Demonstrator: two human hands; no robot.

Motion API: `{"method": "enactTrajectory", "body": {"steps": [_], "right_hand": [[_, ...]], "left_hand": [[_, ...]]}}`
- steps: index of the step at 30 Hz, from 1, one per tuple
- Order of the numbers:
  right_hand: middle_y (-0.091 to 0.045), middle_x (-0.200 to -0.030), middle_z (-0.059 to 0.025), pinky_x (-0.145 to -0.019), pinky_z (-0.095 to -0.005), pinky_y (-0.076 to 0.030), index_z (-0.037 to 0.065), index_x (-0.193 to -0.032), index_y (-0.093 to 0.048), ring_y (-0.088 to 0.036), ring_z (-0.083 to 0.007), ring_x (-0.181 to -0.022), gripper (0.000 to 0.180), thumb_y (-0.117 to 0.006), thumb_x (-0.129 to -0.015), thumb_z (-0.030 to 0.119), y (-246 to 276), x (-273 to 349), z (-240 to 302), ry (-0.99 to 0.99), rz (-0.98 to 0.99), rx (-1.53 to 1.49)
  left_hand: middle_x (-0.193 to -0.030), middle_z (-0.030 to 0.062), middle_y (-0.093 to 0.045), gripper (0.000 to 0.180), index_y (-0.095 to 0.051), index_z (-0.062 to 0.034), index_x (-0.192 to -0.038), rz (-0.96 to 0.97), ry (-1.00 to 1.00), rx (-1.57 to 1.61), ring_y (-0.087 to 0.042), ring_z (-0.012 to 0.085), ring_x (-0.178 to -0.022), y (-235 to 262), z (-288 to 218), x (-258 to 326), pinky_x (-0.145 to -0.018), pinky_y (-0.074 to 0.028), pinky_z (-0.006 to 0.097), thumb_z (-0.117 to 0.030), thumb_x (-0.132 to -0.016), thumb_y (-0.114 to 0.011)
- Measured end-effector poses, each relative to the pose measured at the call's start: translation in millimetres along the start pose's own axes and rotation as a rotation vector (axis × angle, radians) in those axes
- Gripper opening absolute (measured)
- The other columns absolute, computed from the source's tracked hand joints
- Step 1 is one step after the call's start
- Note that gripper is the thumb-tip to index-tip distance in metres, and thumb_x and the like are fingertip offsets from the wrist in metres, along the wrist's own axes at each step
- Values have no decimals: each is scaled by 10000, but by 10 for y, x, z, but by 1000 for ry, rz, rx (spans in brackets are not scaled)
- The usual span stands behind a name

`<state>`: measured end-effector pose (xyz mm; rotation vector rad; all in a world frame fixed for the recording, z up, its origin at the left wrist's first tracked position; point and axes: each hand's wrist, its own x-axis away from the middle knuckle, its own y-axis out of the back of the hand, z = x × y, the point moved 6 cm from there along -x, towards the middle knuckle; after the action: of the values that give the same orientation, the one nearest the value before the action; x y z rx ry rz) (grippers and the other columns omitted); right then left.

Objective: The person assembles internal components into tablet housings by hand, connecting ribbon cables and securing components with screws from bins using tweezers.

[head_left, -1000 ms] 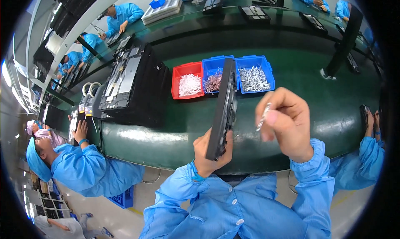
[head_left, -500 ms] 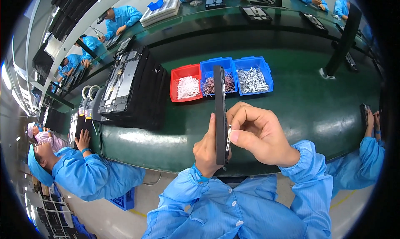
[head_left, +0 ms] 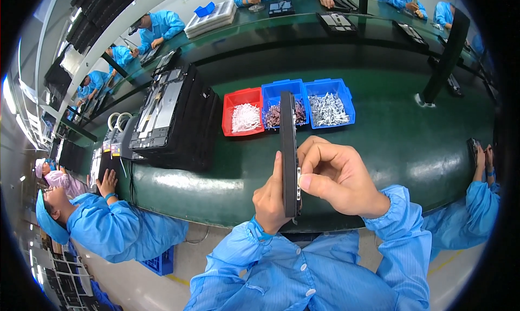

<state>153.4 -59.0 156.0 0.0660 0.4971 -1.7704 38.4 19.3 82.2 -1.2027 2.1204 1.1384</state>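
Observation:
My left hand (head_left: 267, 201) is closed around the lower part of a black flat device housing (head_left: 290, 159), which stands on its narrow edge in front of me. Between the thumb and forefinger of my right hand (head_left: 344, 175) is a small silver-white strip with dark spots (head_left: 298, 189). The strip lies along the right side of the housing, near its lower end, and seems to touch it. Most of the housing's right face is turned out of sight. The other fingers of my right hand are curled, partly hidden behind the thumb.
Beyond the housing stand a red bin (head_left: 227, 116) of white strips, a blue bin (head_left: 281, 84) of brownish parts and another blue bin (head_left: 349, 102) of silver parts. A tall stack of black housings (head_left: 187, 121) rises on the left. Co-workers in blue sit around the green table (head_left: 401, 127).
The view has shifted slightly, so the bins and housing sit a little lower. The strip between my right fingers appears closer against the housing's side. Both hands keep their grips.

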Motion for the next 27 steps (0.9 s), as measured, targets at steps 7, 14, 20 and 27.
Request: {"method": "enactTrajectory", "body": {"steps": [7, 14, 20, 27], "right_hand": [[-512, -956, -58, -757, -256, -435, 8, -803, -580, -511, -105, -854, 115, -673, -858, 47, 5, 8, 15, -14, -23, 22], [-499, -937, -49, -727, -249, -431, 8, -767, -571, -504, -93, -822, 115, -662, -836, 25, 17, 17, 21, -50, -36, 17], [-492, -923, -49, -719, -245, -423, 6, -759, -568, -495, -92, -812, 116, -658, -829, 28, 12, 15, 32, -37, -41, 31], [-546, -938, -80, -761, -260, -460, -20, -783, -606, -545, -107, -857, 76, -657, -837, -4, 50, 6, -2, -18, -18, 55]], "left_hand": [[-685, 76, -585, 266, -646, -51, -838, 9, -27, -27, -630, 254, -577, -4, -58, -8, -521, -488, 340, 12, -593, -728], [-703, 97, -579, 285, -639, -43, -848, 6, -39, -29, -621, 270, -572, -15, -88, -8, -519, -487, 353, 11, -580, -719], [-703, 104, -576, 276, -633, -38, -845, 4, -43, -30, -617, 285, -568, -4, -106, -15, -522, -490, 362, 9, -585, -711], [-703, 117, -574, 242, -623, -35, -830, 5, -84, -14, -608, 299, -559, 1, -134, -54, -520, -490, 368, 35, -606, -684]]}}
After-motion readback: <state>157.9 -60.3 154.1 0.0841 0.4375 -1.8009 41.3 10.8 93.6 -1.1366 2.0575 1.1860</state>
